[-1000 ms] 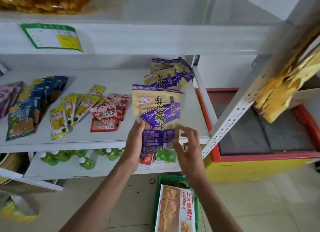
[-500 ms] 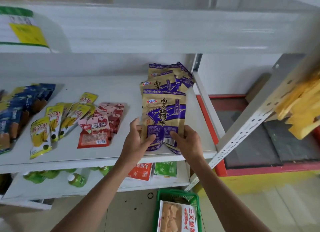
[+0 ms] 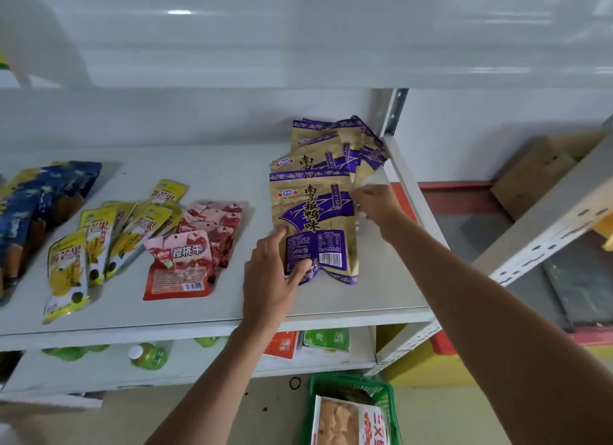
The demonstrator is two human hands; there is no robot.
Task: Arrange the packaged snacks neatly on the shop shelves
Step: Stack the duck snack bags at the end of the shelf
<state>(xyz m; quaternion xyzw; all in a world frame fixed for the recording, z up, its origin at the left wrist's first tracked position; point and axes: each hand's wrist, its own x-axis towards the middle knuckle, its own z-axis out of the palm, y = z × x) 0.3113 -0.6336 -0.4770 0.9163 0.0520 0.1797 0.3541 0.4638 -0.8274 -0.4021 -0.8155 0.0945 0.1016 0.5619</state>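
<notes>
On the shelf (image 3: 212, 315), left hand (image 3: 268, 278) presses the packet (image 3: 315, 225) flat, fingers straight; right hand (image 3: 376, 204) pinches its edge.

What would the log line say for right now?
step: placing gold-purple packet on shelf | left hand: pressing packet bottom | right hand: pinching its right edge

front duck-flavour packet (image 3: 315, 225): gold, purple fan motif and borders, black characters | cherry pouch (image 3: 180, 265): pink over red | mango packets (image 3: 99, 242): yellow, white edging | leftmost packets (image 3: 39, 199): dark blue, yellow | shelf (image 3: 205, 166): white | basket (image 3: 351, 386): green | bottles (image 3: 147, 355): green, white caps
</notes>
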